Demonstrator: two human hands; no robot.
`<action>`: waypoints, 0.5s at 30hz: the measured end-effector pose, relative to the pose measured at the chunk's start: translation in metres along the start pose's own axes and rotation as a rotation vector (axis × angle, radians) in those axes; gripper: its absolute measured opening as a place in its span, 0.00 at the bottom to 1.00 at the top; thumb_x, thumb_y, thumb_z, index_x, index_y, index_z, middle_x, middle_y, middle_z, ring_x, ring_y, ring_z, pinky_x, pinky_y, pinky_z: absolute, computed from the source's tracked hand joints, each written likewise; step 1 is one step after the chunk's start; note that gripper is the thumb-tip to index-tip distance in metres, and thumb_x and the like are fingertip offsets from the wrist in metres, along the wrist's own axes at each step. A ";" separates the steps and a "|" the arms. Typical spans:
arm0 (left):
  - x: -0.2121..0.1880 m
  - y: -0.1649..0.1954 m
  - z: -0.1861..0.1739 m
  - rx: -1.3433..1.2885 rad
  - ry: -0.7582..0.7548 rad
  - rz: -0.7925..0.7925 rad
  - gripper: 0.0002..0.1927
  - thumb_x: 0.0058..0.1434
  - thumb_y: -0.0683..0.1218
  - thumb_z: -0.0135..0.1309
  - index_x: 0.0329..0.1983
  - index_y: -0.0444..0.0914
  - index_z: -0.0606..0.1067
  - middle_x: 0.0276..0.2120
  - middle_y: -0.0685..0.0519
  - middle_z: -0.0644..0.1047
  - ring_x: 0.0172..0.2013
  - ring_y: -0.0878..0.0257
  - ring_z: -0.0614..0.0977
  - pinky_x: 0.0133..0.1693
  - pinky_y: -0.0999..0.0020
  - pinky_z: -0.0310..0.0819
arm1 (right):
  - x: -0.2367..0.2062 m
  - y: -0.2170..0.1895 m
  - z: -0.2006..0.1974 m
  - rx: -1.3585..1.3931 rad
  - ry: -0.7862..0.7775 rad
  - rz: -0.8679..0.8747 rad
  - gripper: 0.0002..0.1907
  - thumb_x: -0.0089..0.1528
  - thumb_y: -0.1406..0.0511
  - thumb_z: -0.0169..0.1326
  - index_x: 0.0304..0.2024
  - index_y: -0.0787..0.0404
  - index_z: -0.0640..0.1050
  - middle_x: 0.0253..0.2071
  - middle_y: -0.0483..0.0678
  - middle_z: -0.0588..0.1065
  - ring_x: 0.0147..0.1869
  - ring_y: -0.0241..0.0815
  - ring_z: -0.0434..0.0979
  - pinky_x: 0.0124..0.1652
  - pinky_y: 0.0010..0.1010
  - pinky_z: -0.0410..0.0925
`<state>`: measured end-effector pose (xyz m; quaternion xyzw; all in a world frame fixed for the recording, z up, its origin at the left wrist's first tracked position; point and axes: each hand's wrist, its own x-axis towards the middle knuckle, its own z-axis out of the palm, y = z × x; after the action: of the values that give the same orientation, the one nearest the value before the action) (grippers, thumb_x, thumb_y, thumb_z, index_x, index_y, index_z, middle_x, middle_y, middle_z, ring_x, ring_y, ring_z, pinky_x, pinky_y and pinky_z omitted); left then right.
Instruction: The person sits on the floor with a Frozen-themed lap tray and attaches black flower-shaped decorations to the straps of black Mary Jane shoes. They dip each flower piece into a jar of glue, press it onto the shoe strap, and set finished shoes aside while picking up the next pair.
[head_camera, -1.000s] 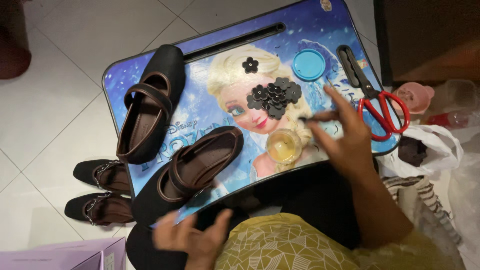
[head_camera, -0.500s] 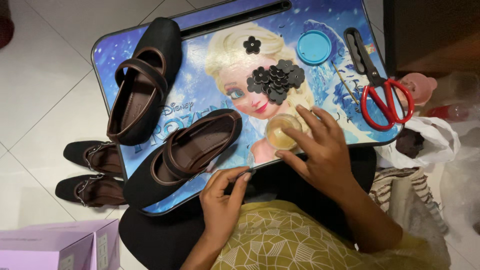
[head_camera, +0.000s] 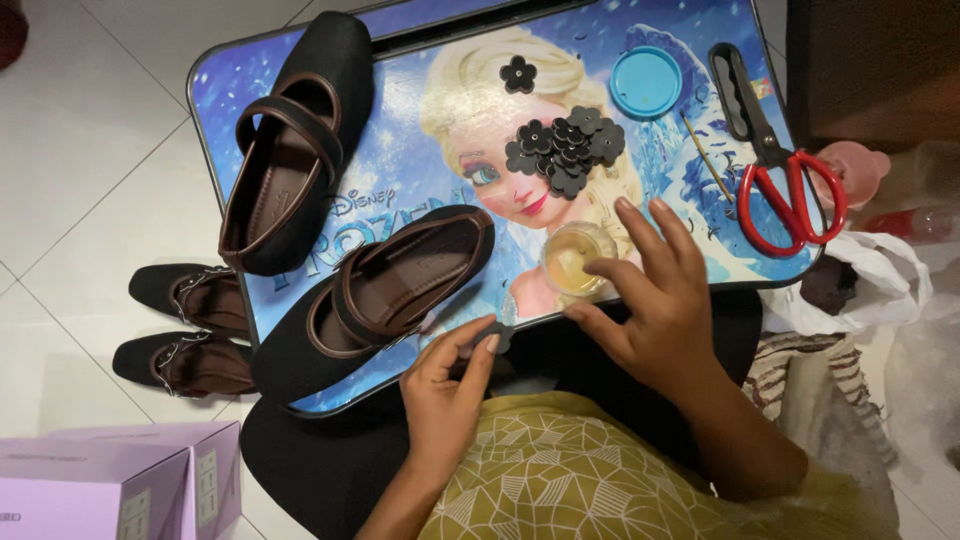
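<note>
My left hand (head_camera: 450, 385) is at the near edge of the blue picture lap tray (head_camera: 420, 110), pinching a small black flower piece (head_camera: 497, 335) between thumb and fingertips. My right hand (head_camera: 660, 300) hovers with fingers spread just right of a small clear jar of yellowish liquid (head_camera: 572, 262), holding nothing. A black strap shoe (head_camera: 380, 295) lies on the tray beside my left hand. A second black shoe (head_camera: 290, 150) lies at the tray's far left. A pile of black flower pieces (head_camera: 565, 150) and a single flower (head_camera: 518, 73) sit farther back.
On the tray's right are a blue lid (head_camera: 645, 75), a thin stick (head_camera: 708, 158) and red-handled scissors (head_camera: 780, 170). Two more black shoes (head_camera: 190, 330) stand on the tiled floor at left, purple boxes (head_camera: 110, 490) at lower left, a white plastic bag (head_camera: 860, 280) at right.
My right hand came back from the stick near the scissors to the jar. My left hand rose from my lap to the tray edge, now pinching a black flower piece.
</note>
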<state>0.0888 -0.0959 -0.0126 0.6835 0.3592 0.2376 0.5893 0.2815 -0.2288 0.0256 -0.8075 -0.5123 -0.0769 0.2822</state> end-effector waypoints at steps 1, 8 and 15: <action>0.000 0.000 0.000 -0.026 0.002 -0.009 0.14 0.62 0.40 0.62 0.52 0.37 0.82 0.34 0.56 0.82 0.32 0.73 0.77 0.33 0.78 0.73 | -0.004 -0.001 -0.004 -0.001 0.010 0.002 0.22 0.55 0.52 0.67 0.43 0.60 0.81 0.70 0.60 0.66 0.77 0.64 0.58 0.70 0.52 0.57; 0.001 0.003 0.000 -0.152 -0.050 -0.164 0.21 0.65 0.39 0.58 0.62 0.39 0.79 0.32 0.60 0.79 0.30 0.76 0.71 0.32 0.79 0.67 | -0.020 -0.011 -0.010 0.038 -0.060 0.003 0.23 0.54 0.52 0.67 0.43 0.60 0.81 0.69 0.59 0.67 0.76 0.64 0.60 0.69 0.52 0.58; -0.003 0.011 0.006 -0.346 -0.158 -0.175 0.25 0.69 0.39 0.52 0.70 0.41 0.70 0.39 0.58 0.79 0.37 0.76 0.77 0.46 0.74 0.81 | -0.025 -0.025 -0.019 0.394 -0.124 0.003 0.15 0.55 0.62 0.63 0.45 0.56 0.81 0.69 0.57 0.68 0.76 0.60 0.64 0.71 0.49 0.58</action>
<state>0.0938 -0.1022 -0.0024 0.5548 0.3237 0.1891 0.7428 0.2515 -0.2512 0.0405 -0.7407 -0.5326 0.0749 0.4025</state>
